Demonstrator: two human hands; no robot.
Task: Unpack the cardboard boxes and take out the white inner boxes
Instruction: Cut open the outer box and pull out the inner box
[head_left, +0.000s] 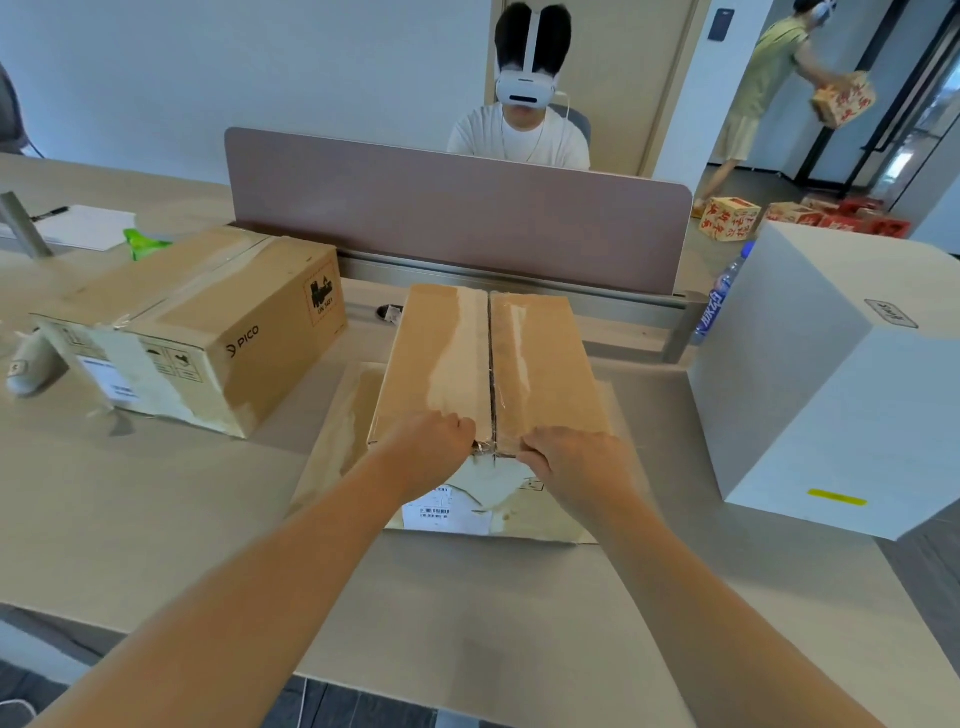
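Both hands were at the near top edge of the brown cardboard box (483, 358) in the middle of the table (156, 519). The left hand (434, 441) had its fingers curled over the end of the left flap. The right hand (569, 457) had its fingers curled on the end of the right flap. The split tape seam ran away from between the fingers, and the flaps were still lying flat, so this box was not opened yet. One white inner box (831, 379) already stood well off to the right of the right hand. A second taped cardboard box (208, 332) waited far to the left of the left hand, still closed. So it looked like one was done and two were left
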